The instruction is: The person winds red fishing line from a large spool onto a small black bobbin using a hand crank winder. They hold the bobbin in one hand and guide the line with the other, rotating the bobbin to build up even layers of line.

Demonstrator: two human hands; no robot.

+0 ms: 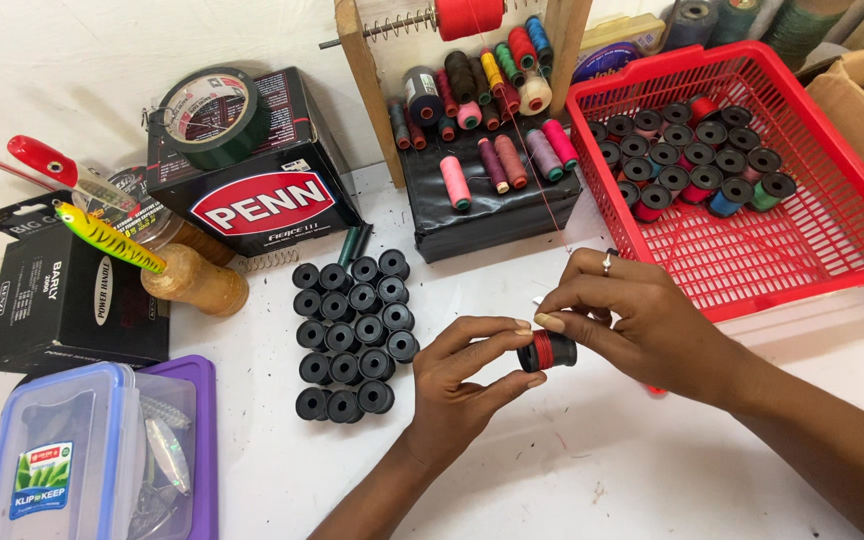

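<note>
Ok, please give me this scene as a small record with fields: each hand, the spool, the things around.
left hand: pinches black bobbin at its end
right hand: fingertips on bobbin's red thread band
thread: red strand rising to rack
left of hands: empty black bobbins, upright cluster
right: red basket, wound bobbins inside
surface: white table

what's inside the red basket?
In the red basket: small black spools wound with coloured thread, clustered at its far left corner; the rest is bare mesh. Anything beneath the spools is hidden.

bright even light, soft shadows, sharp focus
</note>
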